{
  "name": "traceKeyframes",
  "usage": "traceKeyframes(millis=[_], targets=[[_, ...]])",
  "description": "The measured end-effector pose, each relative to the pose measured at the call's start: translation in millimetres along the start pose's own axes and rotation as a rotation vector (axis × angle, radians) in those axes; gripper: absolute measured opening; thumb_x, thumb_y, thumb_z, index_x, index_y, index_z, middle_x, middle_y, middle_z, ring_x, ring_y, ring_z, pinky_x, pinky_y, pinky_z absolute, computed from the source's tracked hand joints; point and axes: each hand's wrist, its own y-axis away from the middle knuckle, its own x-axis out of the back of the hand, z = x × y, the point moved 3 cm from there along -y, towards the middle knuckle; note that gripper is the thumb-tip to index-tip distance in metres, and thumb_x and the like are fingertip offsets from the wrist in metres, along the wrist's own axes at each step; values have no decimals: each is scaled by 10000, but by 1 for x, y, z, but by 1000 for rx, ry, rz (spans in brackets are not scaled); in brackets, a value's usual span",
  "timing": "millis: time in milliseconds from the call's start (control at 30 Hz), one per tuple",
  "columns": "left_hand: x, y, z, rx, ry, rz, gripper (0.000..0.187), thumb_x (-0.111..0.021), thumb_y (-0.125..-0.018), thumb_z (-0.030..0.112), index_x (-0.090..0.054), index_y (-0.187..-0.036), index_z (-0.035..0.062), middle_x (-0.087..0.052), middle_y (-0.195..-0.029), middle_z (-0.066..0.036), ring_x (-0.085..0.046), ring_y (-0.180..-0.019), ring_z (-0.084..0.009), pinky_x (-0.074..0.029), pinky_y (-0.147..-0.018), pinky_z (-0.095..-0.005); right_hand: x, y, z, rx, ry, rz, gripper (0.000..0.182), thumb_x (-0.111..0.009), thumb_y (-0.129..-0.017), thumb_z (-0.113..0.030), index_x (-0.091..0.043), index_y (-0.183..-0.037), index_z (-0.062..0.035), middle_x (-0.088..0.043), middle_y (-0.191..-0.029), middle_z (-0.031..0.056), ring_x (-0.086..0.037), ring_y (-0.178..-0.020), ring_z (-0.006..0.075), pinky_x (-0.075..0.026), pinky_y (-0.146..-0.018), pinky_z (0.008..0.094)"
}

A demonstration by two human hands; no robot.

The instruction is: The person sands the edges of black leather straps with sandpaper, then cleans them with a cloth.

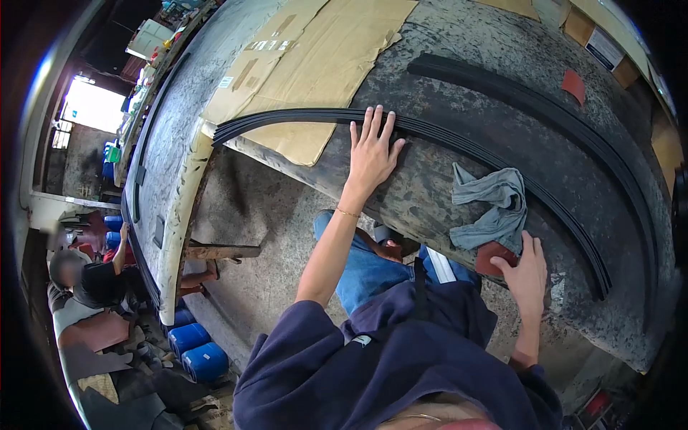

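My left hand (pixel 374 152) lies flat across a bundle of long black strips (pixel 459 142), fingers spread over the top. The strips curve over the dark work table from its left edge to the right. My right hand (pixel 529 276) rests near the table's front edge, its fingers stretched out and the thumb apart. Right at that thumb is a small reddish-brown piece (pixel 493 259), partly tucked under a crumpled grey cloth (pixel 494 204). The cloth lies beside the strips, between my two hands.
A second bundle of black strips (pixel 534 107) curves along the table's far side. Flattened cardboard (pixel 315 64) covers the back left, and a red scrap (pixel 573 87) lies at the back right. Another person (pixel 100 283) sits at the left near blue containers (pixel 206 361).
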Motion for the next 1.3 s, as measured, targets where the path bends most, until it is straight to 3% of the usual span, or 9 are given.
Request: traceKeyframes(millis=[167, 467, 567, 633, 733, 1067, 1167, 1267, 1300], targets=[[7, 0, -26, 76, -47, 30, 497, -507, -1057, 357, -494, -1513, 158, -417, -1598, -129, -337, -1506, -332, -236, -1195, -637, 3, -2, 2, -61, -21, -11, 850, -905, -715, -283, -479, -1400, -15, -518, -1366, 207, -516, -1273, 415, -455, -1013, 519], [24, 7, -84, 203, -137, 51, 499, -504, -1058, 355, -498, -1496, 115, -472, -1564, -114, -381, -1483, -313, -255, -1192, -620, 18, -4, 24, -125, -28, -44, 846, -933, -634, -162, -516, -1357, -19, -584, -1201, 168, -587, -1143, 383, -473, -956, 499], [18, 4, -75, 199, -130, 60, 563, -522, -1044, 393, -486, -1480, 38, -466, -1559, -156, -370, -1487, -337, -248, -1200, -612, 15, -9, 30, -128, -31, -3, 846, -954, -586, -130, -545, -1318, -12, -607, -1115, 163, -610, -1060, 362, -486, -910, 474], [12, 0, -65, 160, -78, 49, 638, -540, -1028, 432, -473, -1463, -30, -456, -1551, -206, -355, -1492, -366, -248, -1204, -609, 10, -16, 35, -206, -109, -140, 790, -942, -616, -143, -548, -1290, -19, -601, -1174, 183, -614, -1067, 382, -476, -934, 496], [5, -6, -42, 78, -46, 83, 616, -552, -1023, 416, -490, -1438, -33, -473, -1534, -202, -380, -1470, -375, -268, -1191, -614, 12, -18, 36, -162, -42, -127, 776, -951, -605, -151, -550, -1258, -23, -595, -1181, 185, -607, -1076, 383, -475, -928, 488], [12, 3, -45, 101, -103, 88, 555, -556, -1020, 401, -504, -1479, 94, -477, -1542, -116, -391, -1470, -286, -278, -1194, -597, 28, -8, 47, -145, 20, -62, 786, -956, -591, -165, -532, -1241, -43, -586, -1212, 183, -573, -1161, 416, -470, -969, 505], [12, 7, -49, 125, -94, 106, 559, -550, -1025, 400, -497, -1486, 89, -473, -1546, -120, -390, -1469, -294, -274, -1197, -595, 28, -12, 56, -106, 61, -38, 686, -947, -607, -146, -578, -1174, -28, -651, -1117, 183, -619, -1091, 424, -500, -914, 507], [13, 7, -52, 168, -98, 127, 559, -545, -1027, 405, -501, -1481, 81, -475, -1544, -123, -386, -1471, -303, -279, -1193, -599, 32, -20, 81, -153, -10, -113, 554, -933, -638, -123, -624, -1081, -1, -690, -952, 162, -677, -905, 348, -534, -814, 438], [13, 6, -54, 191, -116, 124, 561, -541, -1028, 409, -504, -1476, 74, -478, -1542, -124, -384, -1473, -308, -282, -1190, -602, 37, -21, 89, -174, -14, -160, 495, -917, -665, -112, -632, -1050, 16, -685, -902, 143, -664, -839, 273, -528, -772, 397]])
